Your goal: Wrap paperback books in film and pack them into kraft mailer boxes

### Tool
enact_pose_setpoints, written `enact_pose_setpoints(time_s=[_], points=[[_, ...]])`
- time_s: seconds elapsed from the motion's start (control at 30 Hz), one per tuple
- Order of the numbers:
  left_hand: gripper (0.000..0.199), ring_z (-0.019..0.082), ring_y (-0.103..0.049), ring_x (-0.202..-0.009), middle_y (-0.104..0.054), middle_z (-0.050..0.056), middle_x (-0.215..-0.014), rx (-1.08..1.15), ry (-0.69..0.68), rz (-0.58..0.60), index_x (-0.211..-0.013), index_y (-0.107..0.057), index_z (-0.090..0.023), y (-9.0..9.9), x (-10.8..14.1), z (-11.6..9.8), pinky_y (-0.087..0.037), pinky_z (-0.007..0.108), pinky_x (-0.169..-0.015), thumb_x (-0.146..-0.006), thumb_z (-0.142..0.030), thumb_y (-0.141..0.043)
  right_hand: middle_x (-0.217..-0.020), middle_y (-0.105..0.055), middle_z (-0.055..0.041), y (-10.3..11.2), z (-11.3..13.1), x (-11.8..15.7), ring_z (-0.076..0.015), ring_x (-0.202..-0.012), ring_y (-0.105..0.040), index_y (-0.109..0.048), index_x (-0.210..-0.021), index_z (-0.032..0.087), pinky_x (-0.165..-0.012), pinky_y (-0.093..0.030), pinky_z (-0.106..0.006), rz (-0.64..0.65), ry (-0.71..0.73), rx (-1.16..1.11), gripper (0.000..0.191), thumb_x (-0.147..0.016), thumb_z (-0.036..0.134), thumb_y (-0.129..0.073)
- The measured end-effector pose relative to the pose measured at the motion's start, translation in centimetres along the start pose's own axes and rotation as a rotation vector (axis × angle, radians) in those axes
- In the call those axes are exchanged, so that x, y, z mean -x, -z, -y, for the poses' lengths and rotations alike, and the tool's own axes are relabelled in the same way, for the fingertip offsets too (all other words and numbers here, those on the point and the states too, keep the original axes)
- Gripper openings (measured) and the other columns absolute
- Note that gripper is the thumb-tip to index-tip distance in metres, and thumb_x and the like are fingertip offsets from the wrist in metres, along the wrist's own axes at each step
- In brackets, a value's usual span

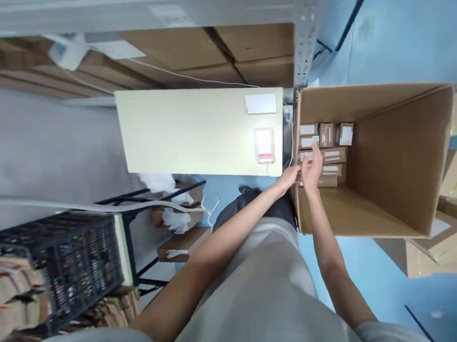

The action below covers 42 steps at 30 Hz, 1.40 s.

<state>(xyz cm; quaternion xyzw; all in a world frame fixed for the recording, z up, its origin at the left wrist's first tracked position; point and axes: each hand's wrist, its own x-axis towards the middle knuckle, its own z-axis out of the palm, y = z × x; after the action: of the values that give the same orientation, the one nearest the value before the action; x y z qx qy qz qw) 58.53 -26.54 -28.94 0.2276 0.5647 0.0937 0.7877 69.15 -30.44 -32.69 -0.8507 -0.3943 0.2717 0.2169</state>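
Observation:
A large open cardboard carton (398,166) stands at the right, with several small brown boxes (332,156) with white labels packed along its left side. My right hand (311,170) is inside the carton over these boxes, its fingers stretched out and the thumb apart; no object shows in it. At the carton's left rim is my left hand (289,179), close beside the right one. Its fingers are drawn together and reach over the rim; whatever may be in them is hidden. Some of the small boxes are covered by my hands.
Left of the carton is a pale board (195,131) bearing a white device (264,145) with a red strip. Metal shelving (302,48) holds brown cartons (259,42) behind it. A black crate (79,262) stands at lower left. More cartons (442,240) lie on the blue floor at right.

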Motion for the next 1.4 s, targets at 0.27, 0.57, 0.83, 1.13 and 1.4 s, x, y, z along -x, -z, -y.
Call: enact_pose_setpoints(time_s=[0.27,0.57,0.83,1.13,1.4], points=[[0.010,0.027,-0.082,-0.102,-0.086,0.015,-0.122,0.216,-0.155,-0.196,-0.100,-0.081,-0.021,15.5,10.7,-4.8,-0.059,0.044,-0.110,-0.097,-0.028,-0.076,-0.187,-0.040,-0.0176,-5.9,13.7,-1.7,-0.0278,-0.180,-0.023,-0.041,-0.177,0.006,-0.147,-0.020,-0.050,0.284,0.403,0.223,0.067,-0.114,0.022,-0.024],[0.013,0.033,-0.082,-0.117,-0.089,0.011,-0.122,0.578,-0.322,-0.353,-0.101,-0.081,-0.027,34.7,19.8,-0.7,-0.058,0.051,-0.117,-0.092,-0.036,-0.080,-0.164,-0.066,-0.0289,-8.1,17.2,-0.3,-0.0431,-0.162,-0.054,-0.064,-0.158,0.008,-0.137,-0.040,-0.062,0.203,0.406,0.506,0.064,-0.097,0.016,-0.049],[0.041,0.031,-0.081,-0.119,-0.083,0.019,-0.137,0.867,-0.720,-0.559,-0.116,-0.079,-0.019,52.0,29.6,2.2,-0.058,0.049,-0.114,-0.086,-0.047,-0.080,-0.140,-0.070,-0.0456,-20.8,30.5,6.3,-0.0542,-0.143,-0.066,-0.065,-0.144,-0.012,-0.121,-0.050,-0.075,0.066,0.887,0.345,0.077,-0.107,0.047,-0.033],[0.041,0.027,-0.082,-0.110,-0.085,0.014,-0.125,1.177,-0.972,-1.055,-0.098,-0.077,-0.021,66.6,37.5,7.5,-0.061,0.041,-0.101,-0.078,-0.054,-0.089,-0.152,-0.072,-0.0287,-38.3,55.2,23.6,-0.0405,-0.149,-0.064,-0.064,-0.154,0.010,-0.128,-0.049,-0.068,0.447,1.473,0.070,0.063,-0.115,0.055,-0.042],[0.043,0.031,-0.078,-0.110,-0.085,0.012,-0.108,1.262,-0.876,-1.620,-0.092,-0.074,-0.022,76.9,46.0,14.8,-0.058,0.047,-0.102,-0.076,-0.055,-0.096,-0.141,-0.079,-0.0185,-49.6,69.5,40.2,-0.0318,-0.134,-0.074,-0.072,-0.144,0.022,-0.122,-0.059,-0.055,1.075,1.603,-0.114,0.050,-0.116,0.058,-0.050]])
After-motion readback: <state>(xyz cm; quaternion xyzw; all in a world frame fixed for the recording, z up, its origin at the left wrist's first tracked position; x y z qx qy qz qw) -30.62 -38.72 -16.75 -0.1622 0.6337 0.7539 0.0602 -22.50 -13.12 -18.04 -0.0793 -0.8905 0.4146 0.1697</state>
